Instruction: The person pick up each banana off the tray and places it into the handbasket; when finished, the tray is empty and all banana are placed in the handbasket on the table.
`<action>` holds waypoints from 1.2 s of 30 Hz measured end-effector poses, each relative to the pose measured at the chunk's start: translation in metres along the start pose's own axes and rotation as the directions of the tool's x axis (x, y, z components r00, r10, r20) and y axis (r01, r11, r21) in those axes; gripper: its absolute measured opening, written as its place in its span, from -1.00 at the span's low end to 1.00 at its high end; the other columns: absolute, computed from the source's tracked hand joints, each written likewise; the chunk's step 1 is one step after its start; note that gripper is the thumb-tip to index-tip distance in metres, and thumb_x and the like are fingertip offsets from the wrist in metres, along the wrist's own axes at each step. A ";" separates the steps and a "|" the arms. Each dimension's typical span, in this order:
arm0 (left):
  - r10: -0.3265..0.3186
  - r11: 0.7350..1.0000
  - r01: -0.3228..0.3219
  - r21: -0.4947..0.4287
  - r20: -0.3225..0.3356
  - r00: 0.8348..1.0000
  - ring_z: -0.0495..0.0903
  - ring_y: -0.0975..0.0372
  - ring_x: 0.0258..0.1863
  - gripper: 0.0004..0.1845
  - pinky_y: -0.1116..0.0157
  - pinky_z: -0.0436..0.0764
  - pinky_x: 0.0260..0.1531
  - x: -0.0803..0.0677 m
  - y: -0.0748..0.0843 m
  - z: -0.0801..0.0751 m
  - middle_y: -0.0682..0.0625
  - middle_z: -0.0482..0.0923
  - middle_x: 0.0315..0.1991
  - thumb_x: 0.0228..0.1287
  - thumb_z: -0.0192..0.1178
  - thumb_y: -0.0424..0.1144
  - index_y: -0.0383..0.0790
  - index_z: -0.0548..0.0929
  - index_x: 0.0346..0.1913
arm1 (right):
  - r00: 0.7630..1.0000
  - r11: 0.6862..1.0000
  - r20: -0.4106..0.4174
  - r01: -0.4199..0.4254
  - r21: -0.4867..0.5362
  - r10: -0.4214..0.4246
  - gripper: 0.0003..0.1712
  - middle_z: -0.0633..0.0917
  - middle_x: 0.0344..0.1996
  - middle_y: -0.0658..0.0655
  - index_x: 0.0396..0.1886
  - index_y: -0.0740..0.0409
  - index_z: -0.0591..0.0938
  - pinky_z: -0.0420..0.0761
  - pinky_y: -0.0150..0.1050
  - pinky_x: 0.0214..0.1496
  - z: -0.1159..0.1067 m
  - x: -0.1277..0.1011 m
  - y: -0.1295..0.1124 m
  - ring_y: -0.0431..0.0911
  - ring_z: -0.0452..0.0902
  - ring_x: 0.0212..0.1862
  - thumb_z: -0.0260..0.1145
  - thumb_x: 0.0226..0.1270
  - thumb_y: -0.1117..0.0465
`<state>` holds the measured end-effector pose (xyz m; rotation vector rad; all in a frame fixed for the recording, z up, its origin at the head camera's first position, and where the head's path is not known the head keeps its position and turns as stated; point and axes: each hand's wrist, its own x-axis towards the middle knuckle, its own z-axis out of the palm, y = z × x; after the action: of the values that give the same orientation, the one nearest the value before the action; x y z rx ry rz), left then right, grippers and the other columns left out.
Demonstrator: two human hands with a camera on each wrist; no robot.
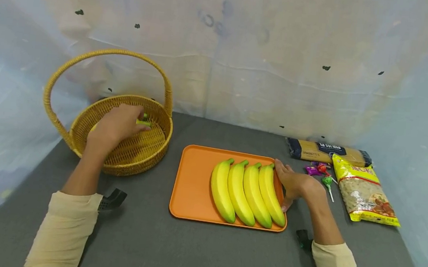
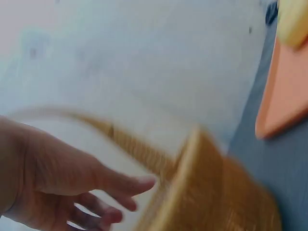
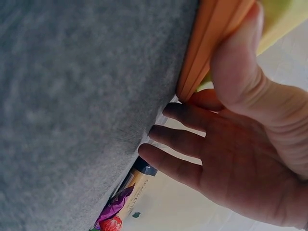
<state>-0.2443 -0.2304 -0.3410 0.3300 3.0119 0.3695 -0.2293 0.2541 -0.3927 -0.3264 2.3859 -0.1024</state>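
Note:
My left hand (image 1: 117, 125) is over the inside of a round wicker basket (image 1: 135, 170). In the left wrist view its fingers are loosely bent, with nothing seen between them. Beneath this hand a yellow-green banana (image 1: 143, 122) shows only in part; the hand hides the rest. Several bananas (image 1: 244, 193) lie side by side on the right part of an orange tray (image 1: 193, 183). At the tray's right side my right hand (image 1: 296, 183) touches the rim, its thumb against the edge and its other fingers spread and nearly straight.
Right of the tray lie a spaghetti pack (image 1: 314, 152), wrapped candies (image 1: 313, 170), a green lollipop (image 1: 327, 181) and a yellow food bag (image 1: 366, 193). The basket's tall handle (image 1: 117, 51) arches above it. Pale sheeting (image 1: 244, 67) stands behind the grey table (image 1: 201, 254).

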 end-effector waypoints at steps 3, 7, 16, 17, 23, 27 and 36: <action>0.134 0.991 -0.134 -0.013 0.066 0.989 0.67 0.05 -0.33 -0.62 0.06 0.65 -0.22 -0.002 0.033 -0.002 -0.23 0.71 -0.22 0.46 0.33 -0.05 -0.37 0.64 -0.01 | 1.000 1.000 -0.004 -0.010 -0.006 0.009 0.73 -0.26 0.67 0.47 0.70 0.23 -0.40 0.33 0.42 0.46 0.000 0.001 -0.001 0.43 -0.14 0.67 0.73 -0.12 0.06; 0.286 0.958 -0.279 -0.071 0.142 0.948 0.56 0.20 -0.50 -0.61 0.24 0.56 -0.37 0.000 0.073 -0.001 -0.06 0.65 -0.39 0.47 0.31 0.00 -0.28 0.66 0.05 | 1.000 1.000 -0.002 -0.018 -0.004 0.018 0.74 -0.26 0.67 0.47 0.70 0.22 -0.41 0.30 0.44 0.48 0.000 0.002 -0.002 0.44 -0.10 0.66 0.73 -0.12 0.05; 0.388 0.915 -0.366 -0.168 0.129 0.912 0.72 0.09 -0.08 -0.46 0.11 0.69 -0.04 0.015 0.139 0.022 -0.12 0.70 0.11 0.53 0.21 0.10 -0.18 0.53 0.34 | 1.000 1.000 -0.002 -0.004 -0.014 0.004 0.75 -0.26 0.67 0.48 0.69 0.27 -0.40 0.25 0.46 0.50 0.001 0.001 -0.003 0.43 -0.17 0.67 0.74 -0.13 0.03; 0.390 0.914 -0.365 -0.178 0.133 0.911 0.71 0.06 0.03 -0.43 0.09 0.69 0.04 0.017 0.145 0.029 -0.13 0.67 0.21 0.53 0.20 0.12 -0.17 0.50 0.38 | 1.000 1.000 -0.002 -0.006 -0.015 0.006 0.75 -0.26 0.67 0.47 0.69 0.26 -0.40 0.26 0.46 0.50 0.001 0.001 -0.003 0.43 -0.16 0.67 0.74 -0.13 0.02; 0.330 0.941 -0.290 -0.174 0.291 0.898 0.44 -0.07 0.49 -0.18 -0.08 0.51 0.41 0.030 0.164 0.068 -0.17 0.37 0.55 0.49 0.14 0.28 -0.09 0.26 0.61 | 1.000 1.000 -0.006 -0.004 -0.027 0.004 0.74 -0.25 0.67 0.48 0.69 0.28 -0.39 0.26 0.46 0.49 -0.001 0.002 -0.004 0.44 -0.16 0.67 0.74 -0.12 0.02; 0.266 0.964 -0.241 -0.113 0.413 0.871 0.31 -0.06 0.60 -0.03 -0.07 0.41 0.51 0.034 0.169 0.087 -0.17 0.25 0.63 0.45 0.09 0.37 -0.11 0.09 0.69 | 1.000 1.000 0.001 -0.016 -0.026 0.017 0.75 -0.26 0.67 0.48 0.69 0.26 -0.40 0.25 0.46 0.50 -0.002 0.002 -0.003 0.44 -0.13 0.66 0.74 -0.13 0.03; 0.262 0.965 -0.238 -0.110 0.439 0.859 0.60 -0.02 0.30 -0.10 0.07 0.58 0.24 0.037 0.174 0.098 -0.22 0.52 0.42 0.48 0.15 0.29 -0.20 0.20 0.64 | 1.000 1.000 0.003 -0.020 -0.021 0.020 0.74 -0.27 0.67 0.48 0.69 0.26 -0.40 0.24 0.47 0.50 -0.001 0.002 -0.002 0.44 -0.17 0.67 0.74 -0.13 0.03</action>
<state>-0.2338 -0.0350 -0.3951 0.7015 2.5015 0.3328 -0.2310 0.2517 -0.3930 -0.3123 2.3882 -0.0673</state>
